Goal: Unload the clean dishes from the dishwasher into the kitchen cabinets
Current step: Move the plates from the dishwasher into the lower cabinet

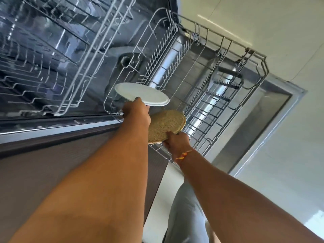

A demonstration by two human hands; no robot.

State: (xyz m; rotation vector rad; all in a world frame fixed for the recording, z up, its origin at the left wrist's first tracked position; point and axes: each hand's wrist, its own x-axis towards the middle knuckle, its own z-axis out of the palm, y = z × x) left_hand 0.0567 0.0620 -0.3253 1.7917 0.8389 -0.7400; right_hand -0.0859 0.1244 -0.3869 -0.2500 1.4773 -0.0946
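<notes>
- Left hand (136, 112): reaching forward over the rack's near corner; fingers clenched on the near rim of the white plate (142, 93), thumb on top.
- White plate: round, plain; held roughly flat above the lower rack (206, 95), clear of its tines; just beyond the tan plate (166, 124), the two apart.
- Right hand (177, 142): fingers grasping the tan plate at its near edge, thumb over the top, the rest underneath and hidden; thread bracelet (183, 154), orange and yellow, at the wrist.
- Tan plate: round, speckled; tilted slightly, held above the rack's near side, beside the left wrist.
- Lower rack: grey wire, pulled out over the open door (254, 120); rows of upright tines; no other dishes visible in it.
- Upper rack (91, 55): pale wire, pulled partly out of the steel tub; contents, if any, cannot be told.
- Door: steel inner face, lying open beneath the lower rack.
- Cabinet front (52, 163): dark brown, beside the dishwasher opening.
- Floor (263, 23): pale tiles around the door.
- Trouser leg (185, 216): light grey, between the forearms.
</notes>
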